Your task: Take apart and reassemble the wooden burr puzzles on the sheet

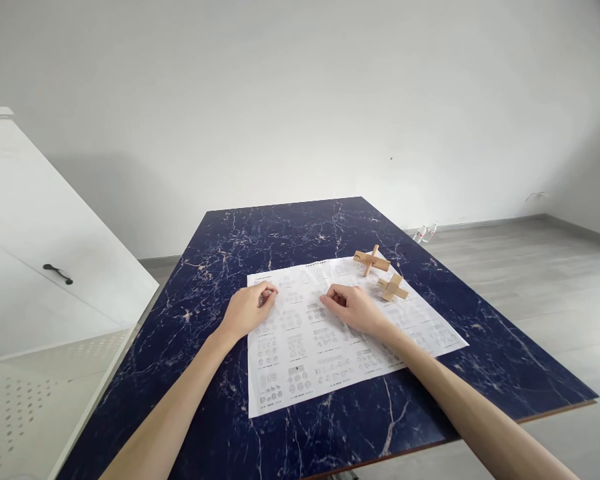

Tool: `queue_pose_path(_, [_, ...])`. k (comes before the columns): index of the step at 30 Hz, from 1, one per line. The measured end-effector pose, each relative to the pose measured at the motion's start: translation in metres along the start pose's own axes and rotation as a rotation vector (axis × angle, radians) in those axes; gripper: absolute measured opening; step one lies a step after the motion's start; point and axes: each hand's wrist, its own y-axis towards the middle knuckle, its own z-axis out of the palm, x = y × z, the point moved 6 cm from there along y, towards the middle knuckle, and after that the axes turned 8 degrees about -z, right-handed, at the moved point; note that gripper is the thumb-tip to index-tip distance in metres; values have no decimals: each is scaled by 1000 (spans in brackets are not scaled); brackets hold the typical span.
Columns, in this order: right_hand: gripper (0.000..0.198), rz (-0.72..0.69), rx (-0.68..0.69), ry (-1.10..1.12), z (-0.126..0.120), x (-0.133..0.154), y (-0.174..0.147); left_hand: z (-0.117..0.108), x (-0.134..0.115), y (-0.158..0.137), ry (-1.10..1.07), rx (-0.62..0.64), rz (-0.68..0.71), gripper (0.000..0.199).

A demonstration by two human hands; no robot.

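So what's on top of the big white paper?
On the paper, near its far right corner, are a wooden cross and a second cross. The left hand and right hand are over it too. Paper beneath them is hidden.

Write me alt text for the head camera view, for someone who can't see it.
A person's left hand and right hand, loosely curled, are over a printed white sheet on a dark blue marbled table. Two wooden crosses are near the sheet's far right corner, beyond the right hand.

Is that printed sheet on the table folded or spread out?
Spread out: the printed sheet lies open on the blue table, its rows of small drawings showing.
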Motion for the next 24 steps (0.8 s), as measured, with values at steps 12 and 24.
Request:
queue_pose_path(12, [33, -31, -5, -40, 3, 1, -1, 9, -3, -8, 69, -14, 35, 23])
queue_pose_path(24, [28, -92, 35, -117, 6, 5, -2, 11, -9, -10, 93, -4, 31, 24])
